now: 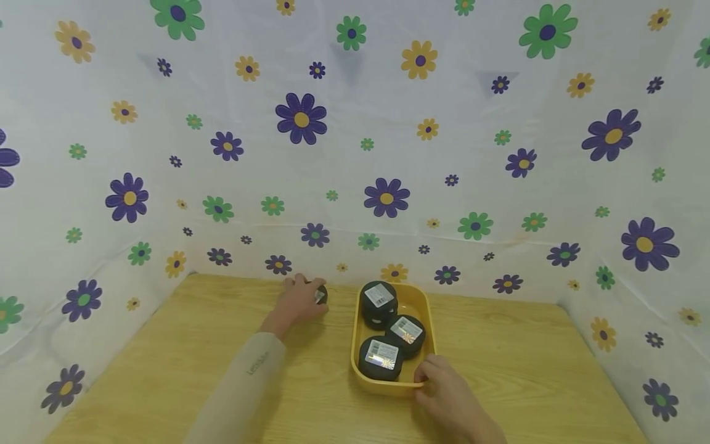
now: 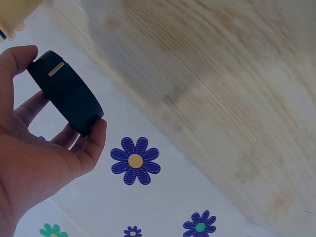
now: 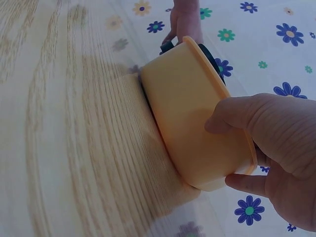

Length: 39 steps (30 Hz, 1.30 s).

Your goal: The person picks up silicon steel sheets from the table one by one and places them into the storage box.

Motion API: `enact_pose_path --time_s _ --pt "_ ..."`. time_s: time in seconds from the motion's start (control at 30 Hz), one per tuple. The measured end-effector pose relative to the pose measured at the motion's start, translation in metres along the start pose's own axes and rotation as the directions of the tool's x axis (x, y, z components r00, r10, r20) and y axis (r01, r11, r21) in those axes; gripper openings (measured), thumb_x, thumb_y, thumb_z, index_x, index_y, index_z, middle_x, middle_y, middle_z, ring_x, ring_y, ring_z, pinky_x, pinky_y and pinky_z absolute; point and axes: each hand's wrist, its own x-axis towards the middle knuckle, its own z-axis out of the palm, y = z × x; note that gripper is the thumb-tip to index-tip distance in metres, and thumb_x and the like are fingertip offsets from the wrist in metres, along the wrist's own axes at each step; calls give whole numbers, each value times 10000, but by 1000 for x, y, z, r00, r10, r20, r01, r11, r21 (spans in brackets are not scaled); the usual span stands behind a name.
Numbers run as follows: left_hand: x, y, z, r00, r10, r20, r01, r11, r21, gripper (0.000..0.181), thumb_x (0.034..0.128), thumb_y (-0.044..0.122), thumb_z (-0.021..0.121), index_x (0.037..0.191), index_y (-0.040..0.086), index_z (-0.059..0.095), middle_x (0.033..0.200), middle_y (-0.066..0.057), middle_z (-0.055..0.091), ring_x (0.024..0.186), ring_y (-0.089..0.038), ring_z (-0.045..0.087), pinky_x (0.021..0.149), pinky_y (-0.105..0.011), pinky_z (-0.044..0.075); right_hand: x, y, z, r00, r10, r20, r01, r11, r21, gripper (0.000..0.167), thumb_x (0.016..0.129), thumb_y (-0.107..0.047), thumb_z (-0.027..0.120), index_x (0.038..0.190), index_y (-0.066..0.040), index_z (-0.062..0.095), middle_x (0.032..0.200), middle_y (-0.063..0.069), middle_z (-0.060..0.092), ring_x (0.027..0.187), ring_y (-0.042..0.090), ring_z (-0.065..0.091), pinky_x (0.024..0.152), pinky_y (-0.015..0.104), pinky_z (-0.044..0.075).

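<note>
Near the back of the table, my left hand (image 1: 301, 300) grips a flat black disc (image 2: 68, 93) by its edge between thumb and fingers. A small pale mark shows on the disc's side; a label on its top is partly covered by the hand. To the right stands a yellow plastic tray (image 1: 395, 388). Several similar discs lie inside it: a stack (image 1: 379, 302) at the back left, one disc (image 1: 407, 336) in the middle and another (image 1: 380, 357) in front, with white barcode labels on top. My right hand (image 1: 448, 394) holds the tray's front right corner, thumb against the wall.
The wooden table (image 1: 510, 370) is bounded by a white flowered sheet (image 1: 355, 166) behind and at both sides. The tray's far end is close to the back sheet. Bare wood lies right of the tray and left of the left forearm.
</note>
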Motion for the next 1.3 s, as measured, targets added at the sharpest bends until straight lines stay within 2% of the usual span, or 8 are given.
enact_pose_path --time_s 0.2,0.43,0.63,0.8,1.0,1.17,1.3 --pt "-3 9 -2 999 30 -14 -30 1000 -3 692 823 337 637 1472 180 454 1394 -295 367 1239 -473 342 906 -593 471 0 -1 0 1000 8 -3 -8 1000 5 228 736 -45 728 805 -224 606 845 -153 475 807 45 456 749 271 482" --pt "-10 22 -10 997 61 -57 -62 998 -18 680 802 316 667 1436 151 486 1357 -288 392 1194 -458 369 869 -574 491 0 1 2 1000 -10 -22 10 1000 3 223 724 -48 733 796 -215 604 837 -153 468 802 38 451 742 270 479" --pt "-12 36 -14 994 84 -70 -85 996 -2 695 822 351 710 1457 193 476 1410 -268 380 1239 -457 361 922 -572 479 0 1 2 998 -33 -50 33 999 0 233 702 -40 736 780 -212 600 821 -161 465 788 29 449 730 264 478" --pt "-12 48 -14 991 103 -87 -102 995 19 697 828 353 716 1466 229 465 1440 -238 366 1266 -438 346 929 -548 491 0 -1 0 1000 -16 -19 16 1000 -2 220 724 -45 736 793 -207 604 826 -149 464 791 37 449 722 261 473" --pt "-15 68 -15 981 151 -124 -148 989 27 673 817 338 718 1445 238 495 1442 -225 373 1247 -421 360 923 -513 497 1 -4 -3 1000 19 22 -19 1000 4 206 748 -52 731 810 -208 612 841 -141 469 803 51 457 737 266 478" --pt "-16 81 -11 973 190 -130 -184 981 56 663 817 345 726 1435 244 510 1460 -220 374 1245 -408 369 938 -511 490 1 -3 -3 999 19 26 -19 1000 2 211 752 -47 732 817 -208 612 844 -137 469 808 57 459 739 267 479" --pt "-18 89 -8 960 239 -145 -233 971 56 663 811 344 729 1431 272 506 1452 -199 384 1253 -389 373 953 -508 491 1 -4 -3 999 21 25 -21 1000 0 214 748 -42 732 814 -206 612 843 -135 470 806 60 460 737 267 479"
